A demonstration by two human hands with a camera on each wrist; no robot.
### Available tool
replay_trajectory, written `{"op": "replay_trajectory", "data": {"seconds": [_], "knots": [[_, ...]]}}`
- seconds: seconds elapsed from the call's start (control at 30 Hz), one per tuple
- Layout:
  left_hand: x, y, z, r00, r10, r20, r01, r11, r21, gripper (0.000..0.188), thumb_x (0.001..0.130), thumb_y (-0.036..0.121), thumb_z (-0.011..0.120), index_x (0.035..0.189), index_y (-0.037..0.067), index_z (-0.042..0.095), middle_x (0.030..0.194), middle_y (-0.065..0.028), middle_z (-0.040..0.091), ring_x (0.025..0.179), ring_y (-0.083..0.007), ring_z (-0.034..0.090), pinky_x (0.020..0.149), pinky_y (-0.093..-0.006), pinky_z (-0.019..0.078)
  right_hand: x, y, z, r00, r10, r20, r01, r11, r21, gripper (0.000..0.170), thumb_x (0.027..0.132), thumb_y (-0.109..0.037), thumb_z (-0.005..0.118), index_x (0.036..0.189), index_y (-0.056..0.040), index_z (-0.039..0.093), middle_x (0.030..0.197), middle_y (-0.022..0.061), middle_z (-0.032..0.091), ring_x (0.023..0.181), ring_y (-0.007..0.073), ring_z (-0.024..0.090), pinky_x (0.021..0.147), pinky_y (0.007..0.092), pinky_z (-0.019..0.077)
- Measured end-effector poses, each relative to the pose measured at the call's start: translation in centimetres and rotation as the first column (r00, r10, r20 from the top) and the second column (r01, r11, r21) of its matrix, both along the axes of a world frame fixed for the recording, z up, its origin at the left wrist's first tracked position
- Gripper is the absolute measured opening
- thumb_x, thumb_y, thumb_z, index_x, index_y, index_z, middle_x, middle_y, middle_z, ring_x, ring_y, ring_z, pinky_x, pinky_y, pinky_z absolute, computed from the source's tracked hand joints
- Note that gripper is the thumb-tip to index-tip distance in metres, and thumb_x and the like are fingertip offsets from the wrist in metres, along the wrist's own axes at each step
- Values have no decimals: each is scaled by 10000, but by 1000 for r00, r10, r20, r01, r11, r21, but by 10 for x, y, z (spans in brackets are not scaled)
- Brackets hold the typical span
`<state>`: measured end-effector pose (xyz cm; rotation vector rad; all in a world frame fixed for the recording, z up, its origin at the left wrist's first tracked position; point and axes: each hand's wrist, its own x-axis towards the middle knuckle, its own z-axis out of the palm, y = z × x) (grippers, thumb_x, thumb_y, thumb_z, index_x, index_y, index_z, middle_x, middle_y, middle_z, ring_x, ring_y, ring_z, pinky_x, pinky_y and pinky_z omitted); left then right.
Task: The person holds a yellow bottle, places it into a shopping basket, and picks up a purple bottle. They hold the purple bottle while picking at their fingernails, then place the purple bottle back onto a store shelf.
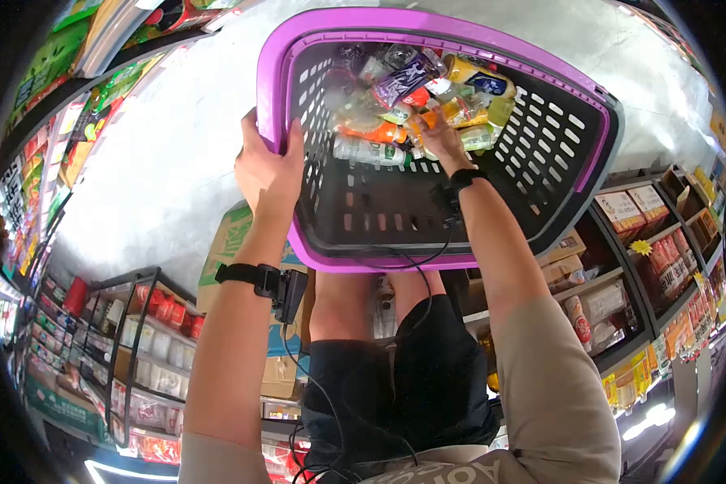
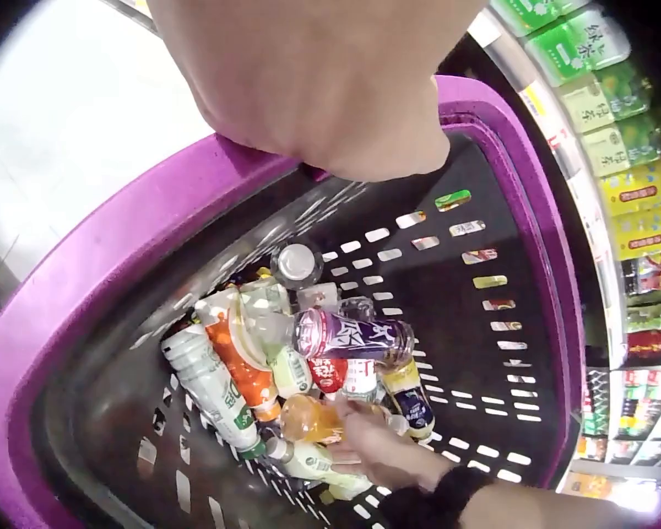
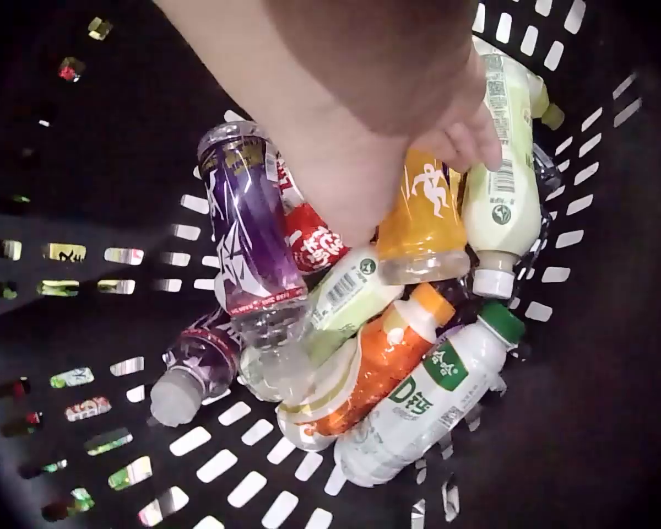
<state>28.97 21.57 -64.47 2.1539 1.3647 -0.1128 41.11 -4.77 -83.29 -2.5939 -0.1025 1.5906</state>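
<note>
In front of the person's black shorts, a black slotted plastic basket with a purple rim holds heaped plastic drink bottles. The left hand clasps its left rim. Among them, nearest lies a white bottle with a green cap; beyond, the right hand curls its fingers round an orange bottle with a white printed figure; farther, a clear bottle with a purple label.

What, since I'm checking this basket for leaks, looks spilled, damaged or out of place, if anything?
Nothing stands out: no spill or damage shows. The bottles lie jumbled at different angles in the basket, which seems ordinary for a loose heap.
</note>
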Motion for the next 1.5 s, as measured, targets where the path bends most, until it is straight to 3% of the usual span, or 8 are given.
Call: {"op": "replay_trajectory", "data": {"seconds": [0.07,0.17,0.4,0.67,0.97,1.17,1.47,1.5], "knots": [[0,1,-3,1000,-1,15,1,1000,-2,432,874,305,739,1147,6,590,850,-211,724,758,-372,718,725,-432,549,-44,-61,-111,901,-425,87,336,811,479,607,985,-539,460,1439,-140,398,1259,253,596,1171,459,591,980,492,493],[3,2,1,1000,-10,-6,10,1000,-23,458,874,317,731,1187,16,586,845,-207,725,756,-372,717,720,-440,546,-33,-52,-74,961,134,243,-174,974,148,588,971,-542,479,1397,-140,431,1279,274,583,1125,468,613,955,527,494],[14,2,5,986,34,-164,-49,995,-89,504,850,382,708,1246,96,586,792,-179,714,740,-390,705,706,-485,558,-2,-13,-7,987,124,-106,-105,980,170,822,940,-615,502,1527,-103,239,1232,310,606,1174,433,599,947,453,502],[8,-3,-4,996,-8,-86,-1,995,-98,504,877,403,686,1274,118,563,871,-177,729,798,-385,711,763,-480,558,3,16,3,869,-491,-61,495,857,144,369,914,-155,691,1226,-49,526,1111,83,653,1033,185,629,913,338,505],[6,-2,-11,999,-49,6,49,996,-81,504,879,352,704,1258,55,553,944,-207,726,837,-392,716,756,-468,565,10,3,-8,548,-815,-187,821,567,-64,698,827,-253,791,1437,-95,489,1399,132,557,1337,258,499,1036,414,424],[6,-3,-10,998,-55,25,56,996,-72,522,880,338,714,1277,47,539,855,-218,720,778,-397,713,727,-469,554,16,-8,-2,581,-723,-375,787,616,31,613,874,-425,741,1393,-168,540,1462,71,485,1383,278,416,1057,657,316],[18,1,16,956,-73,-285,0,969,-249,547,911,460,636,1306,100,521,949,-212,729,895,-425,701,796,-516,552,14,10,161,945,51,-322,11,982,186,374,974,-298,596,1237,-34,575,1007,119,672,880,253,660,740,394,549],[12,2,13,958,-50,-281,-50,940,-339,603,922,513,597,1355,104,498,1012,-219,725,944,-410,702,810,-525,550,0,-39,115,670,-279,-688,585,769,258,287,967,-271,603,1161,-62,572,906,77,633,792,223,631,675,384,529]]}}
